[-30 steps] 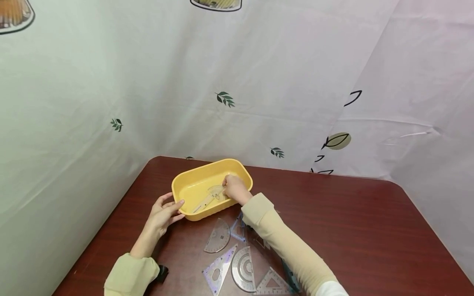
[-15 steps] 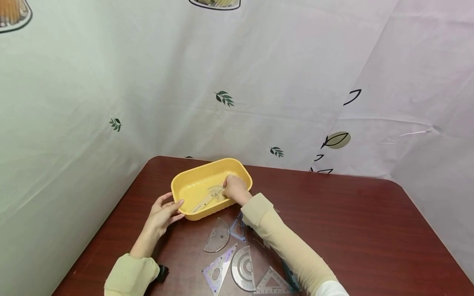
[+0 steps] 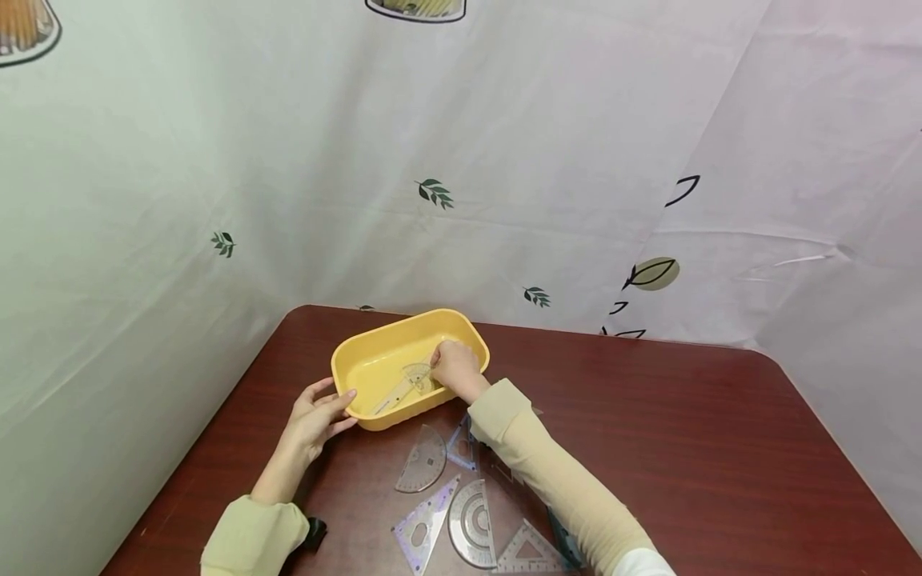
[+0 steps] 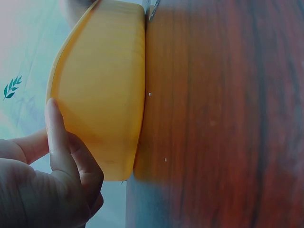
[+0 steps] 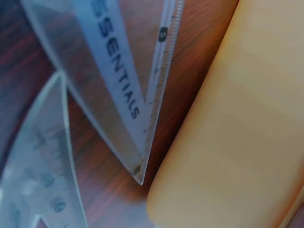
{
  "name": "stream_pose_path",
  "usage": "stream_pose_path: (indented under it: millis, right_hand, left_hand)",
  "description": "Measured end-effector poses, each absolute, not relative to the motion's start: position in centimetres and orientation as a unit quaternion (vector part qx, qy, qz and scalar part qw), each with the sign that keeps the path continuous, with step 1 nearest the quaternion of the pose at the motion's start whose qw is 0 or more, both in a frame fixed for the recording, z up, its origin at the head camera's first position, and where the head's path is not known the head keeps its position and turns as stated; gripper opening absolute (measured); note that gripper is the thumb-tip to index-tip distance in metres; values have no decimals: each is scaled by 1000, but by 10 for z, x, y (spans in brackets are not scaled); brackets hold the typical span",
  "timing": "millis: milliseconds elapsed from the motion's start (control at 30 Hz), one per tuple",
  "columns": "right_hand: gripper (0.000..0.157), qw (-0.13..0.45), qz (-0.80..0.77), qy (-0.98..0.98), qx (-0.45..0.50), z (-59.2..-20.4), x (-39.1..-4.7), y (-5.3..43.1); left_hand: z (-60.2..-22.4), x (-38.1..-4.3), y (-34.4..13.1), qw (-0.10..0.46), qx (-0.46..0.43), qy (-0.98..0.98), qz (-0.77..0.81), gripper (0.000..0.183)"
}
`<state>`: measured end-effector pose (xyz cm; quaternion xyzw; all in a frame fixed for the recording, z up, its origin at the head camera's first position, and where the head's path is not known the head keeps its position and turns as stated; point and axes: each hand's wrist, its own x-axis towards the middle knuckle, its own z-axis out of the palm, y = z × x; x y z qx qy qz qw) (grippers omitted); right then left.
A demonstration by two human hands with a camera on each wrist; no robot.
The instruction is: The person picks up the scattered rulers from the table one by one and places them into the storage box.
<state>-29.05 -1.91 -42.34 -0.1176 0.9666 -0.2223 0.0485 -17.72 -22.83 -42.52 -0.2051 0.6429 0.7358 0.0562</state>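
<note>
A yellow plastic tray [image 3: 360,342] stands at the back left of the table. My left hand [image 3: 311,422] grips its near left corner, thumb over the rim and fingers against the outer wall; the left wrist view shows this hand [image 4: 61,171] on the tray's edge [image 4: 102,95]. Inside the tray, my right hand [image 3: 458,370] has curled fingers at the right end of a clear protractor [image 3: 418,374] with a long ruler arm and seems to pinch it; the fingertips are partly hidden. The right wrist view catches the tray's outer wall [image 5: 237,123], not the hand.
In front of the tray lie a clear protractor [image 3: 422,462], a purple-edged set square [image 3: 426,524], a round-cut protractor [image 3: 471,524], a clear set square [image 3: 529,552] and a blue-edged set square [image 3: 463,448]. My right forearm covers others. A black object [image 3: 314,534] sits by my left sleeve.
Both hands and the tray keep nearly the same place. The whole head view has shifted very slightly.
</note>
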Motion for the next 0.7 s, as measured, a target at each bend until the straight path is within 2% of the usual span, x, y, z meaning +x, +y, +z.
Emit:
stream_pose_path:
  millis: [100,433,700]
  right_hand:
    - [3,27,-248,959,-132,-423,-290,-17]
    - [8,-60,-278,937,-205,-408,-283,-5]
    - [9,-67,-275,939,-195,-396,-279,13]
  left_hand:
    - [-426,-177,-228,56,-205,645,734,80]
    - [-426,-176,-228,56,-207,649,730,78]
    - [-425,-176,-228,57,-209,648,730,79]
